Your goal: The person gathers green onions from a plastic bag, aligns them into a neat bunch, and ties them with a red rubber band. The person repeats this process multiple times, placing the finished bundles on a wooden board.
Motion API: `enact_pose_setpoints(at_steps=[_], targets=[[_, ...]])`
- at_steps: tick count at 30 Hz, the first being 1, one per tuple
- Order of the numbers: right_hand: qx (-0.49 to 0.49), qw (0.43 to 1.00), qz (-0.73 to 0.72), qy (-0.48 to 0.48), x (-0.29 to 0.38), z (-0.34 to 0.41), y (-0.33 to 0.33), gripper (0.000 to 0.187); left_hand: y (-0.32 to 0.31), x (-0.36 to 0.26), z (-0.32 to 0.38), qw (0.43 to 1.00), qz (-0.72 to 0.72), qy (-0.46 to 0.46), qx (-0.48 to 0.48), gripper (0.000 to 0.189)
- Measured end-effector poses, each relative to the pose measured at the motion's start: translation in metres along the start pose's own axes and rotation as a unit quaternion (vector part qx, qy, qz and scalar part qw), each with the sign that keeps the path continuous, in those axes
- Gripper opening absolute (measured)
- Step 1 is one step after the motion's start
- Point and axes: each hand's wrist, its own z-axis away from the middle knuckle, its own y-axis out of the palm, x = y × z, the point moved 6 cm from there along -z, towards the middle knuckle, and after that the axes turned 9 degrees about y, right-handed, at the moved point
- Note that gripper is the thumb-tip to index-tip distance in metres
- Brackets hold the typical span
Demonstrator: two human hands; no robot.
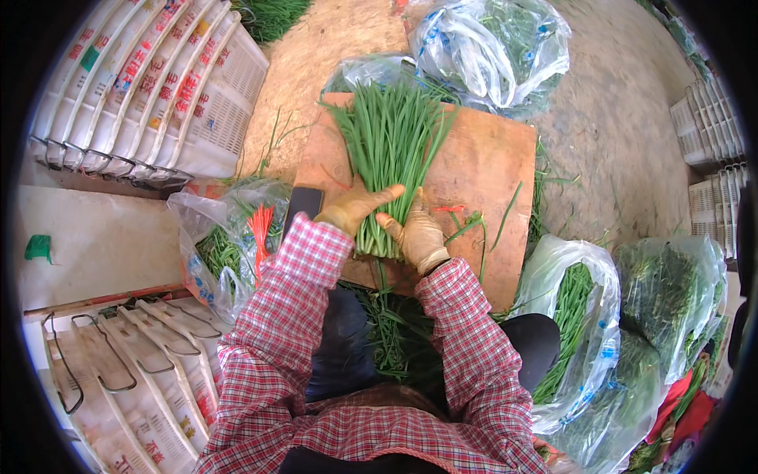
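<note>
A thick bundle of long green leafy stalks, perhaps garlic chives [391, 142], lies on a wooden board [479, 154] before me, leaf tips pointing away and cut ends towards me. My left hand [358, 206], in a yellowish glove, is closed around the bundle's lower left side. My right hand [417, 234], gloved too, grips its lower right side, thumb across the stalks. Right of the bundle lie a small red tie [448, 208] and several loose stalks [474, 225]. A dark phone [303, 207] rests at the board's left edge, beside my left wrist.
Red tie strips [260, 234] stand by an open plastic bag of greens [216, 252] at left. Stacked white plastic crates [142, 89] fill the upper left. More bags of greens lie beyond the board [491, 53] and at right [571, 332].
</note>
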Motion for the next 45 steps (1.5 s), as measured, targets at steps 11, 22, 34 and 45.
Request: enact_pose_setpoints(at_steps=[11, 22, 34, 45], targets=[[-0.145, 0.948, -0.259, -0.118, -0.049, 0.003, -0.014, 0.080, 0.016, 0.002, -0.013, 0.932, -0.343, 0.044, -0.107, 0.128], [-0.256, 0.934, 0.248, 0.010, -0.071, 0.102, 0.050, 0.021, 0.003, 0.032, -0.039, 0.973, -0.205, 0.060, -0.082, 0.136], [-0.179, 0.982, -0.053, -0.034, -0.071, 0.057, -0.027, 0.058, 0.004, 0.027, -0.032, 0.960, -0.260, 0.080, -0.072, 0.134], [-0.074, 0.966, -0.168, -0.185, -0.048, 0.011, 0.026, 0.095, 0.036, 0.017, 0.007, 0.949, -0.281, 0.127, -0.069, 0.133]])
